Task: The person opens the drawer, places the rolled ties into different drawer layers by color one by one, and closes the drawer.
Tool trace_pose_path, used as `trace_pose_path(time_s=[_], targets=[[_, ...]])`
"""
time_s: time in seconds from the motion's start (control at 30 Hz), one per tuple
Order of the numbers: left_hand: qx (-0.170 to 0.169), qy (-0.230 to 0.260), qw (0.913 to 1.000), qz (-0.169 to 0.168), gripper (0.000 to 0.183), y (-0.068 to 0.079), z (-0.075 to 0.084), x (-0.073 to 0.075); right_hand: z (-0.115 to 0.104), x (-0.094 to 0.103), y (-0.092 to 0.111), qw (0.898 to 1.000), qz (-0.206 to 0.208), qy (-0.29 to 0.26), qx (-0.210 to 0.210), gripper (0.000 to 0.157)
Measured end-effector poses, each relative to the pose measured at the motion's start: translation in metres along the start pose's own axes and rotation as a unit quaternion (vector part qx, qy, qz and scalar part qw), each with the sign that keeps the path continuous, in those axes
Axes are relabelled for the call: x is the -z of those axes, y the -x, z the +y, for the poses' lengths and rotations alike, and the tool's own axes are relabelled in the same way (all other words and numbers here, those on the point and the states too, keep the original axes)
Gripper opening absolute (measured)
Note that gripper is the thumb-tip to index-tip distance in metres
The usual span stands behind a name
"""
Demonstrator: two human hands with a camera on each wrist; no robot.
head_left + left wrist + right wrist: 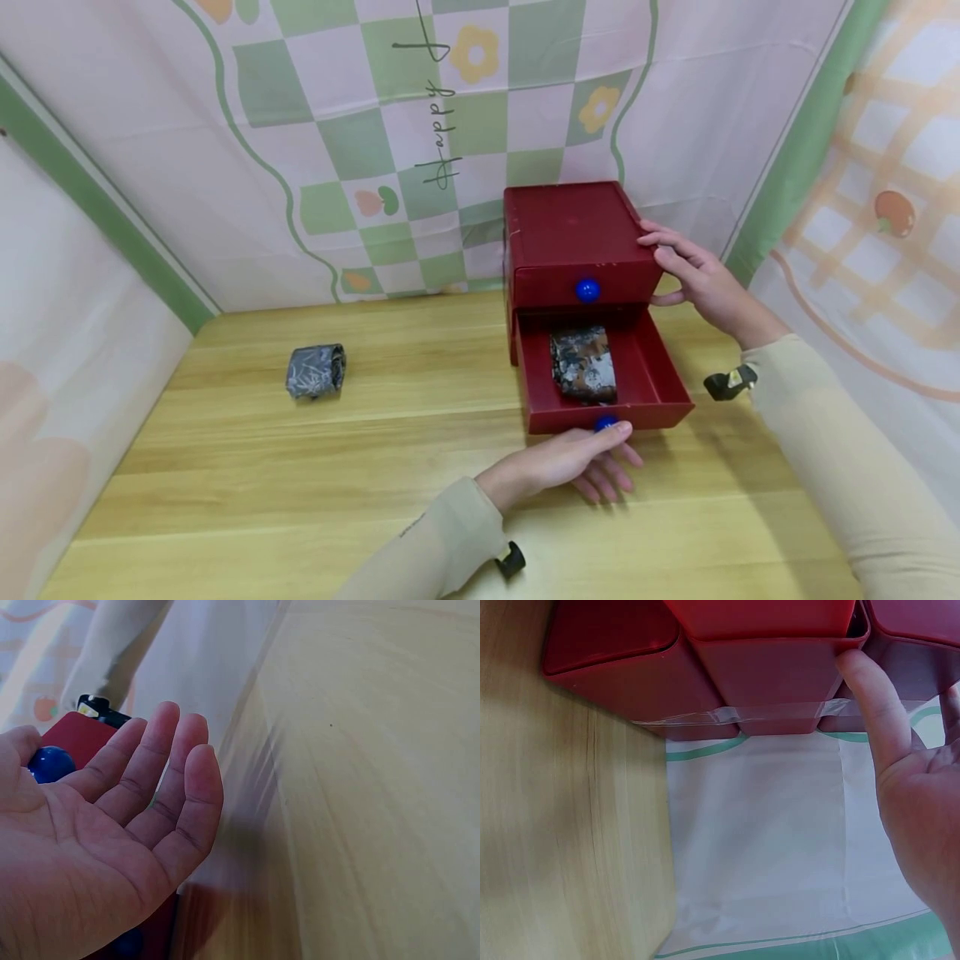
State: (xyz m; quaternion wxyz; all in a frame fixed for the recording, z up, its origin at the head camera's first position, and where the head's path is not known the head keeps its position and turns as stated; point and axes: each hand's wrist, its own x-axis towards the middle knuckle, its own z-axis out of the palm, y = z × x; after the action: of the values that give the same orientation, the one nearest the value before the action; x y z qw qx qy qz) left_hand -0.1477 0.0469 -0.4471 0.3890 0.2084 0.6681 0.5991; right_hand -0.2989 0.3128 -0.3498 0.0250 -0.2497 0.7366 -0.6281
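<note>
A red cabinet [566,225] has a drawer pulled out under its top one. Inside the pulled-out drawer [656,354] lies a folded, mottled dark-and-brown item [583,363]. My left hand [558,462] is at that drawer's blue knob [606,423]; its thumb lies against the knob, while the other fingers [150,750] extend loosely past it, palm in view in the left wrist view. Fairly straight fingers of my right hand [701,279] rest on the cabinet's right side near the top. Its thumb [877,697] touches the cabinet's edge in the right wrist view.
A grey, patterned rolled item [316,371] sits on the wooden table [405,367], left of the cabinet. The top drawer is closed, with its own blue knob [588,290]. Behind stands a checked cloth wall [420,125]; a green-edged side wall [780,158] is on the right.
</note>
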Motion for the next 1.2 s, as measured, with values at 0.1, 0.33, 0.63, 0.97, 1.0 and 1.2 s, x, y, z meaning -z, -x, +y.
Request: trace_pose_path(time_s=[0.1,0.33,0.63,0.97,1.0,1.2], targets=[[0.000,0.000,1.0000,0.000,0.064,-0.0006,0.0007,0.0002,0.0003,0.0000,-0.0003,1.000,0.001,0.000,0.000,0.035],[-0.005,0.002,0.9999,0.012,0.064,-0.0017,0.0017,-0.0002,0.0021,-0.0001,0.0001,1.000,-0.001,0.001,0.000,0.035],[-0.016,0.031,0.9982,0.049,0.062,-0.0036,0.0011,-0.0008,0.0032,0.0002,0.0008,1.000,0.001,0.012,-0.001,0.036],[-0.024,0.032,0.9961,0.078,0.059,-0.0080,0.0004,-0.0025,0.0025,0.0005,0.0004,1.000,0.002,0.017,0.000,0.036],[-0.024,0.031,0.9960,0.080,0.058,-0.0084,0.0002,-0.0028,0.0025,0.0006,0.0003,1.000,0.002,0.016,0.000,0.036],[-0.026,0.025,0.9960,0.082,0.059,-0.0091,0.0000,-0.0031,0.0025,0.0006,-0.0002,1.000,0.003,0.009,0.002,0.036]])
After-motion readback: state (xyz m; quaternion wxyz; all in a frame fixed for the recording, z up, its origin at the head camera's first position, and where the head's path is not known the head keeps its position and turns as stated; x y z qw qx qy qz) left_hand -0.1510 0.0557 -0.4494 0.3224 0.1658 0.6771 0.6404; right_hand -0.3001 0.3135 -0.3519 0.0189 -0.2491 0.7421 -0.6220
